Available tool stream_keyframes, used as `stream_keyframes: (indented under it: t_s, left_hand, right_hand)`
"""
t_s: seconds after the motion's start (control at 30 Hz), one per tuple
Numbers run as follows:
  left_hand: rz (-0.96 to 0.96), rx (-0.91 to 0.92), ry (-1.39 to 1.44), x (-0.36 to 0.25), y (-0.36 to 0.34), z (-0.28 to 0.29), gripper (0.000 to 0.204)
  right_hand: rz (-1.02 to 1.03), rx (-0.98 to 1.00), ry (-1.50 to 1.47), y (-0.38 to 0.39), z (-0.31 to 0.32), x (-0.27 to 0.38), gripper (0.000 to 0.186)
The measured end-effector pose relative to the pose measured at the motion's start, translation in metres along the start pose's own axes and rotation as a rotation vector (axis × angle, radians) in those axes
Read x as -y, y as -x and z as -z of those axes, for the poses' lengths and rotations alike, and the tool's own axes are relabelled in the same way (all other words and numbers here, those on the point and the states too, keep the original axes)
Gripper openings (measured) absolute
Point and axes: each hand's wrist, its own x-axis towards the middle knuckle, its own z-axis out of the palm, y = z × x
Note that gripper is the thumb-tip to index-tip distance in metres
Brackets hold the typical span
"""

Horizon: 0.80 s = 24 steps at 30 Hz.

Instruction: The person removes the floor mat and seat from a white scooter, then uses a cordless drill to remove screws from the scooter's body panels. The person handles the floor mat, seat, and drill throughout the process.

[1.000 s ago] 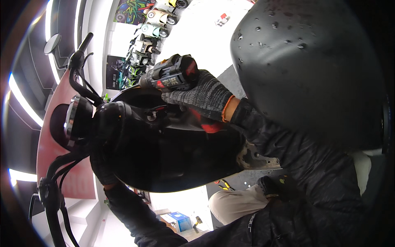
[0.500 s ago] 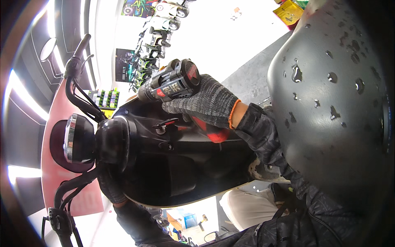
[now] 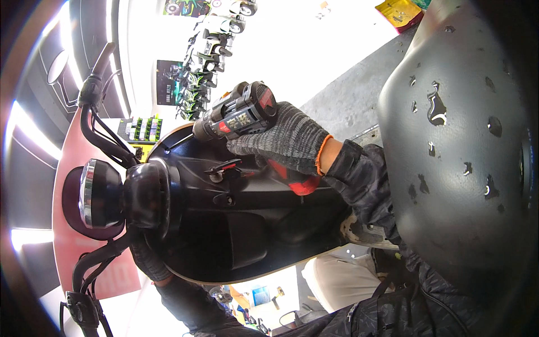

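Observation:
My right hand (image 3: 286, 137), in a grey knit glove with an orange cuff, is closed round a black and red cordless drill (image 3: 238, 114). From its chuck a thin bit (image 3: 181, 141) runs left to the upper corner of a scooter's black inner front panel (image 3: 247, 208). A small fastener sits there; whether the bit touches it is hard to tell. At the panel's lower left edge is my left hand (image 3: 150, 261) in a dark glove, beside the handlebar stem, its fingers hidden. A key with a red-and-black head (image 3: 224, 167) sticks out of the panel's middle.
Handlebars (image 3: 106, 253) and a round headlight (image 3: 101, 194) stand at the left, before a pink board (image 3: 64, 224). A wet black seat (image 3: 449, 151) fills the right side. Small vehicles (image 3: 205, 62) line the far wall. A yellow tray (image 3: 398, 14) lies at the upper right.
The view has shifted slightly, and the seat sits farther right. The drill has come a little to the right, and its bit now shows between chuck and panel. My left hand stays at the panel edge.

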Motion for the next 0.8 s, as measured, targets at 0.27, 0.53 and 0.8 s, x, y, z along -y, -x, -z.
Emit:
stream_keyframes:
  t_s: [0.27,0.53,0.8]
  left_hand:
    - [0.122,-0.01,0.14,-0.02,-0.004,-0.012,0.047]
    - [0.057,-0.007,0.173,-0.007,-0.003,-0.006,0.044]
    - [-0.181,0.055,-0.359,-0.002,-0.003,0.004,0.042]
  right_hand:
    - [0.075,-0.051,0.145,-0.014,-0.002,-0.016,0.042]
    - [0.31,-0.013,0.365,-0.039,0.006,0.001,0.034]
    - [0.235,-0.012,0.276,-0.028,0.013,-0.002,0.025]
